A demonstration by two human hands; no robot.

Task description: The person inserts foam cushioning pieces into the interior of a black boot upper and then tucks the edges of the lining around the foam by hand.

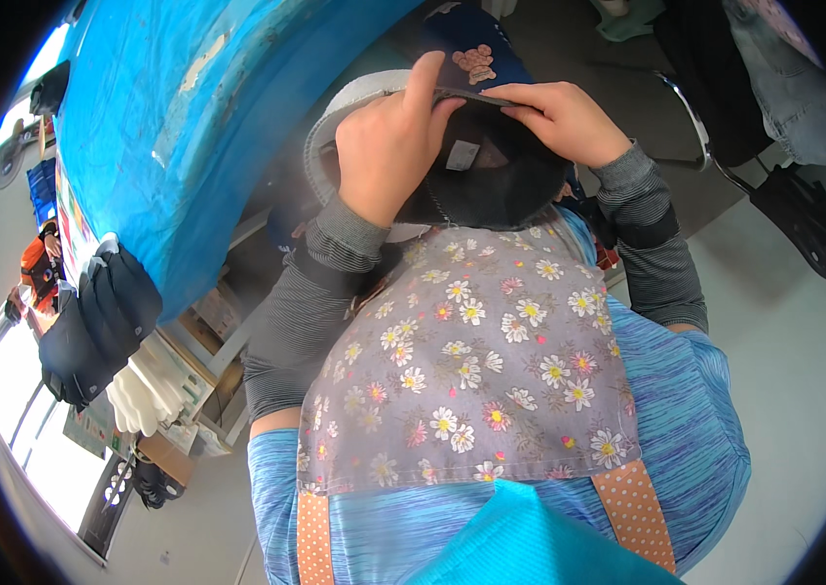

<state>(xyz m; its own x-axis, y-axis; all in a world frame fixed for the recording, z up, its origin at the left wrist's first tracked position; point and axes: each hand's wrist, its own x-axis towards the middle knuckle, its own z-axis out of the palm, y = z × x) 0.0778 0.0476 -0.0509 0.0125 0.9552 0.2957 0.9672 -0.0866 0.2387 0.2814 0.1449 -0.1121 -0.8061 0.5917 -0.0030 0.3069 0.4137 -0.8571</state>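
A hat (491,185) with a black inside, a small white label and a pale grey brim (323,146) is held at my lap, its opening toward me. My left hand (388,146) is closed on the far edge of the opening, thumb pressed along it and index finger raised. My right hand (574,122) pinches the same edge farther right, between thumb and forefinger. Just beyond the hat lies dark blue cloth with a pink bear-shaped patch (474,63). Part of the brim is hidden behind my left hand.
A table covered in blue plastic sheeting (189,127) rises at the left. Several dark caps (101,322) hang stacked at its end, near white gloves (145,385). A metal-framed chair (691,117) with clothes and a black bag (807,219) stands at the right.
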